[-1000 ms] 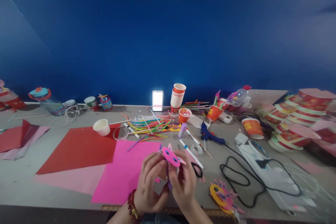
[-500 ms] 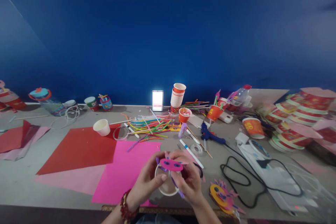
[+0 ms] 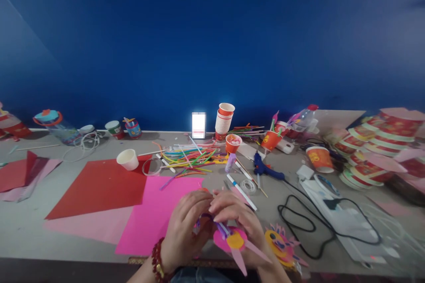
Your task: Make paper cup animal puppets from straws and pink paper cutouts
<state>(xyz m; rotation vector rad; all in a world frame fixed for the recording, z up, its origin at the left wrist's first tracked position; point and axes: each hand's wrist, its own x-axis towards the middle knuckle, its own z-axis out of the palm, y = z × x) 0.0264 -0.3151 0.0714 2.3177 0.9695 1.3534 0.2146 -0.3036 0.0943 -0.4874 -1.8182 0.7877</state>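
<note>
My left hand (image 3: 192,221) and my right hand (image 3: 237,216) are close together near the table's front edge, fingers curled round a paper-cup figure. Most of its cup is hidden by my hands; only a bit of orange shows above the fingertips. A pink paper disc (image 3: 221,241) with a yellow round patch (image 3: 235,241) and two pointed pink strips hangs over my right palm. Purple fuzzy stems (image 3: 224,229) run from the disc in between my hands. Beneath lies a bright pink sheet (image 3: 156,216). Right of my right hand rests a yellow and pink paper figure (image 3: 280,243).
A blue glue gun (image 3: 265,170) lies right of centre, its black cord looping near a white power strip (image 3: 341,225). Colourful pipe cleaners (image 3: 189,159) and markers (image 3: 242,192) spread behind my hands. A white cup (image 3: 127,160) stands on red paper (image 3: 96,190). Stacked cups (image 3: 224,121) stand farther back.
The figure has been turned over in my hands: the pink face with eyes and the cup's open mouth are out of sight. The disc's yellow-patched side now shows, lower and farther right.
</note>
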